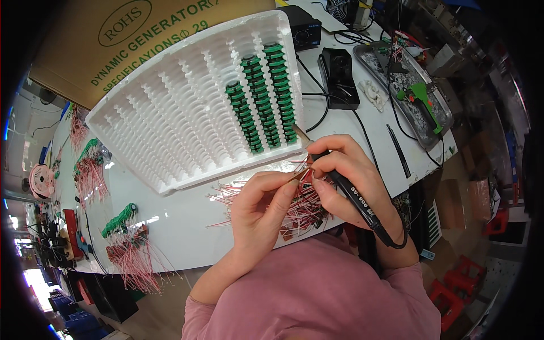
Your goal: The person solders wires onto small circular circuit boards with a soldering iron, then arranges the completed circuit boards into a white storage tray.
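Note:
My right hand (358, 177) is closed around a black soldering iron (356, 198), whose tip points up and left toward the foam tray. Thumb and fingertips of that hand also meet near a thin red wire. My left hand (262, 205) pinches a small brown board (300, 174) just left of the iron. Beneath both hands lies a tangled pile of red and white wires (309, 212), partly hidden by them. Beyond stands a white foam tray (164, 182) with ridged slots. Three rows of green, ring-like parts (260, 99) fill its right side.
A cardboard box (68, 62) rises behind the tray. At right are a black control box (303, 31), a black iron stand (340, 79) with cables, and a metal tray (391, 85) bearing a green glue gun (420, 102). Wired green parts (120, 220) lie at left.

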### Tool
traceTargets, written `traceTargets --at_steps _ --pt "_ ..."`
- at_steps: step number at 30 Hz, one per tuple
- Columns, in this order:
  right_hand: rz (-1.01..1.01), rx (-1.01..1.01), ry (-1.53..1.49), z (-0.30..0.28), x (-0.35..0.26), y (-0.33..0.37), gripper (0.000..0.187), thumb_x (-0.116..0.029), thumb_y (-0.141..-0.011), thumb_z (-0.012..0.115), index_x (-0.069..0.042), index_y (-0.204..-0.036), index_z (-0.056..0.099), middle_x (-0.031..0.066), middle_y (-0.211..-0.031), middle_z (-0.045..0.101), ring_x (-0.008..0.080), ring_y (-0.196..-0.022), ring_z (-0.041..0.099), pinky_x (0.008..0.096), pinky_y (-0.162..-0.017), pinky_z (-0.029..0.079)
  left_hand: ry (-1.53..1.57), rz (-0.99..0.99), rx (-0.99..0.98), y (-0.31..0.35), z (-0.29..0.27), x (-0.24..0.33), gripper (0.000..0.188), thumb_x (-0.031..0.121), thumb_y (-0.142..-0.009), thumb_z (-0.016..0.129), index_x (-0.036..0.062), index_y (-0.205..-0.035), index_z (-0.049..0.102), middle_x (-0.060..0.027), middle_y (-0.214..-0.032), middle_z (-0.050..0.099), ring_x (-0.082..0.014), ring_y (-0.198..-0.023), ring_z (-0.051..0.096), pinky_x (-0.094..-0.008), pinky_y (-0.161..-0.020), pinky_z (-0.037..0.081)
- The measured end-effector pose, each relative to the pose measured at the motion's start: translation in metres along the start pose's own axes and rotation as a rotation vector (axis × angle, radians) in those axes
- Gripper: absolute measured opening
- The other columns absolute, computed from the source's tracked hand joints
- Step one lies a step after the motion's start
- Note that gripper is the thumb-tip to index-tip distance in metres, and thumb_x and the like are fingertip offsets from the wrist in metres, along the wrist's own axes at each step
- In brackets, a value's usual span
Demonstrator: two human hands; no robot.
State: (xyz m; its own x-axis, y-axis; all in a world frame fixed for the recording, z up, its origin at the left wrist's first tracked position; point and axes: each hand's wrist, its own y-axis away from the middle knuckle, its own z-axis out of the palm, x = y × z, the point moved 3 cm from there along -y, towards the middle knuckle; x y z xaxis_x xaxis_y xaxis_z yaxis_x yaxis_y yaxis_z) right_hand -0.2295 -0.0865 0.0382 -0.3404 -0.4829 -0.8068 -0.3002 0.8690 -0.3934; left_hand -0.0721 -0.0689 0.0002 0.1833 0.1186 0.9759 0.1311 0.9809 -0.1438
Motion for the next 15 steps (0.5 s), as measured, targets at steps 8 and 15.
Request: traceTargets --at_steps 8,15 --pt "-0.028 0.005 0.078 0.0 -0.005 0.002 0.014 0.001 -0.067 0.062 -0.003 -0.08 0.055 0.0109 -0.1 0.051 0.0186 -0.072 0.056 0.0268 -0.062 0.045 0.138 -0.074 0.096 -0.009 0.008 0.017 0.021 0.002 -0.079 0.061 -0.0009 -0.098 0.055 -0.0074 -0.097 0.055 -0.0137 -0.089 0.056 -0.0261 -0.076 0.046" --pt "-0.009 0.009 0.057 -0.01 -0.012 0.003 0.015 0.001 -0.067 0.063 -0.002 -0.079 0.055 0.0117 -0.1 0.05 0.0184 -0.076 0.056 0.026 -0.065 0.045 -0.163 0.074 -0.178 -0.015 -0.007 0.012 0.015 0.005 -0.076 0.064 0.0029 -0.089 0.06 -0.0059 -0.084 0.057 -0.0139 -0.075 0.055 -0.0239 -0.065 0.044"
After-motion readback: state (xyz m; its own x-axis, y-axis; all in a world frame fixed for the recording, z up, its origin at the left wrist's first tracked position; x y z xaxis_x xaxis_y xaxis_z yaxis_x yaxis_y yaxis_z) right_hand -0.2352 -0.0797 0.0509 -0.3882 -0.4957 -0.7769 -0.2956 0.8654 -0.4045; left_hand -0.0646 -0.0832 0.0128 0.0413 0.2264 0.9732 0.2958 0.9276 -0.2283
